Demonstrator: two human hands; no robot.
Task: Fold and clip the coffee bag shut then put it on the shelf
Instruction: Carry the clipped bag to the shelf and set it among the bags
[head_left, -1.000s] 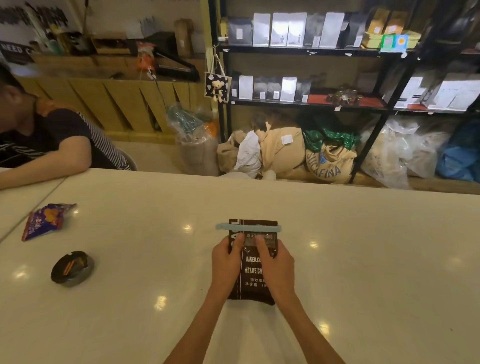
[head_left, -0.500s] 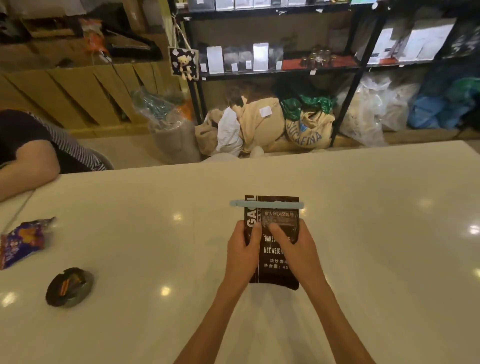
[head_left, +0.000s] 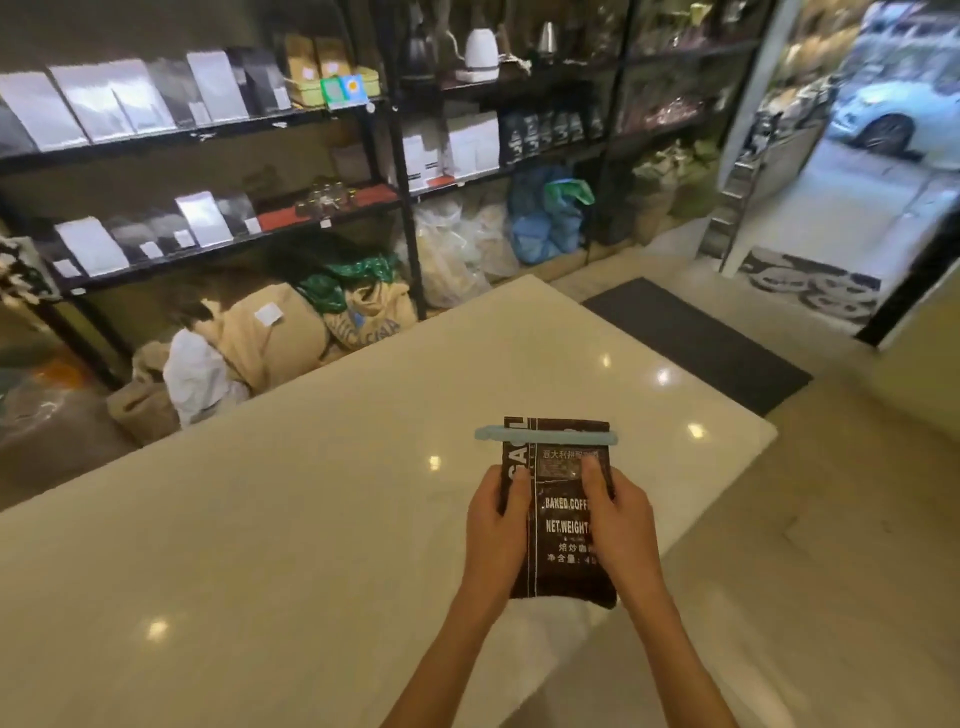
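Swinging rightward since the earlier frame, bringing the far right corner of the surface (head_left: 311, 519), more of the shelf (head_left: 208, 130) and an open doorway into view, and dropping the seated person and the small items near the left edge out of sight. Standing beyond the far edge, black shelving stocked with pale and dark pouches, sacks heaped on the floor beneath. Lying flat near the right edge, close to that far right corner, the coffee bag (head_left: 563, 525), dark with white print, top already folded. Sitting across the fold, a pale blue clip (head_left: 545, 435), overhanging both sides of the bag. Gripping the bag's left side, the left hand (head_left: 496, 525), thumb curled onto the front. Gripping the right side, the right hand (head_left: 621, 519), thumb pressing the label just below the clip. Judging by this, finishing the fold-and-clip step and moving into the carry. Calling next for lifting the bag off the surface with the clip staying seated, walking around the corner, and choosing a free gap among the pouches on a shelf.
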